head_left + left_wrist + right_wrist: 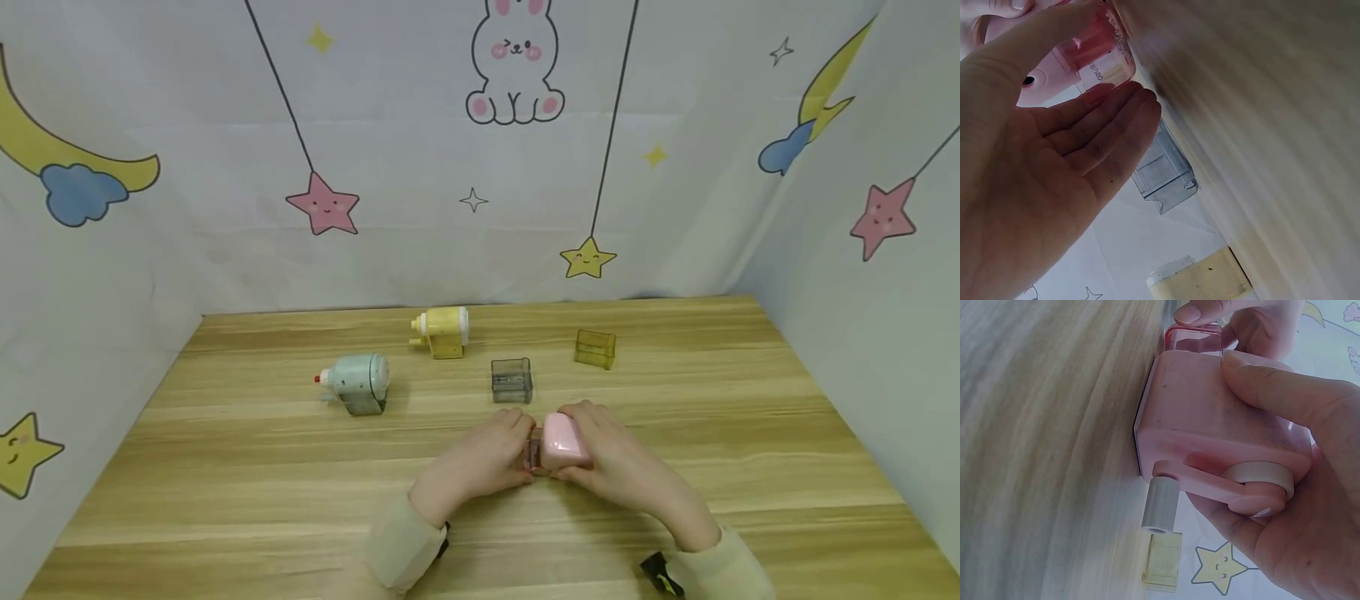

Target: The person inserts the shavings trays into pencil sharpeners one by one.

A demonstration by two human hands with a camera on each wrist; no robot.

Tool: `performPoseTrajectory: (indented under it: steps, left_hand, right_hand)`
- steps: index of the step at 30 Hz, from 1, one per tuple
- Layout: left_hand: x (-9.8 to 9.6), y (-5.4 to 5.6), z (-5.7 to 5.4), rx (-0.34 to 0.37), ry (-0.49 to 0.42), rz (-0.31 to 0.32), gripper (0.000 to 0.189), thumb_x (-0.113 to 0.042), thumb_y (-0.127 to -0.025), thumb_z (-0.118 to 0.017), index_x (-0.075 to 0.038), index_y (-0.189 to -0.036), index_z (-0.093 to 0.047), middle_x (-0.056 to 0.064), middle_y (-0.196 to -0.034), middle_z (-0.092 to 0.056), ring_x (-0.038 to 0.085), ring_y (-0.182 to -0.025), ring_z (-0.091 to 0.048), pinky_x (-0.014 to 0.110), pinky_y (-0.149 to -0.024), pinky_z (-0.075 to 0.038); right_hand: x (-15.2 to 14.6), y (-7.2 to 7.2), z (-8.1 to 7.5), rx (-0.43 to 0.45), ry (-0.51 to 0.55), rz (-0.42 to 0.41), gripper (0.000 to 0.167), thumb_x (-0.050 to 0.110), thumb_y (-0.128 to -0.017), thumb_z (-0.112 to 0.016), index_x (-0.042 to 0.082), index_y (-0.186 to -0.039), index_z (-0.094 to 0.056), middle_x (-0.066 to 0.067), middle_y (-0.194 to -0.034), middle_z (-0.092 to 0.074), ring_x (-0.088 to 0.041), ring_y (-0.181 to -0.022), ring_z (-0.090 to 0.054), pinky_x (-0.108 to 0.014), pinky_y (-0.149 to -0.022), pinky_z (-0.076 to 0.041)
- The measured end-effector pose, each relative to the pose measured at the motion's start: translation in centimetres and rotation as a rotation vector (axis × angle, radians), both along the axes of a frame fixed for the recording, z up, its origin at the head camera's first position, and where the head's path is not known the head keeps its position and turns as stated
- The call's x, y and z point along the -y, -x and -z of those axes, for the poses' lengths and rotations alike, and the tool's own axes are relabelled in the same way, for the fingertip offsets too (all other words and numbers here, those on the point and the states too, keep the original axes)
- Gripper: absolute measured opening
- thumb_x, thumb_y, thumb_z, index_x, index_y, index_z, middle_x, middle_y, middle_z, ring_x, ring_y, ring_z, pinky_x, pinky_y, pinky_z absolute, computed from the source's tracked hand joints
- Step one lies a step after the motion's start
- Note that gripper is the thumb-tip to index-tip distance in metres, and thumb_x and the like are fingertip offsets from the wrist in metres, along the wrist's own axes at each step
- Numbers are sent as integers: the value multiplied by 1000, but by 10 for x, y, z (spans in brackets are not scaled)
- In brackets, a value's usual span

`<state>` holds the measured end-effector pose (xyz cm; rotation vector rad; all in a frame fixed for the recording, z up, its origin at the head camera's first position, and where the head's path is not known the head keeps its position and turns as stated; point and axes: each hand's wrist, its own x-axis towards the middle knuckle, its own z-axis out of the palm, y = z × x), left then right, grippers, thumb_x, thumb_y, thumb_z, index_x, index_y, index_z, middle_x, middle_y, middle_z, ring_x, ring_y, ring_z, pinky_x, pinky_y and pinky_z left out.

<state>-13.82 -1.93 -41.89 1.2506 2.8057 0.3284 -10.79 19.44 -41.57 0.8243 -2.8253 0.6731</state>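
A pink crank pencil sharpener (564, 440) rests on the wooden table in front of the person, with its pink crank and pale grey knob (1161, 503) toward the viewer in the right wrist view. My right hand (615, 458) grips its body, thumb on one side and fingers around the other. At its left end sits a clear reddish shavings drawer (535, 450), partly inside the body. My left hand (483, 454) pinches that drawer between thumb and fingertips. Printed lettering shows on the drawer (1100, 72) in the left wrist view. The two hands are close together.
Behind the hands stands a clear grey shavings drawer (512, 382), with a clear yellow one (596, 349) farther right. A mint crank sharpener (358, 382) and a yellow one (447, 332) stand to the left. Printed cloth (420, 167) walls the table's back and sides.
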Motion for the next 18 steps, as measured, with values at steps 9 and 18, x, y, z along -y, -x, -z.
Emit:
performPoseTrajectory:
  steps: [9, 18]
  left_hand:
    - [-2, 1, 1, 16, -12, 1, 52, -33, -79, -79, -5, -115, -54, 4, -108, -59, 16, -101, -57, 26, -92, -52]
    - [-4, 3, 1, 52, -9, -4, 55, -35, -78, -78, -5, -117, -54, 4, -111, -59, 16, -104, -56, 26, -94, -51]
  right_hand:
    - [0, 1, -1, 17, 0, 2, 69, 32, -72, -84, 6, -126, -49, -4, -113, -59, -14, -101, -57, -37, -88, -54]
    - [0, 0, -1, 34, -10, 5, 68, 32, -72, -83, 7, -126, -49, -3, -112, -59, -14, -100, -56, -37, -86, -54]
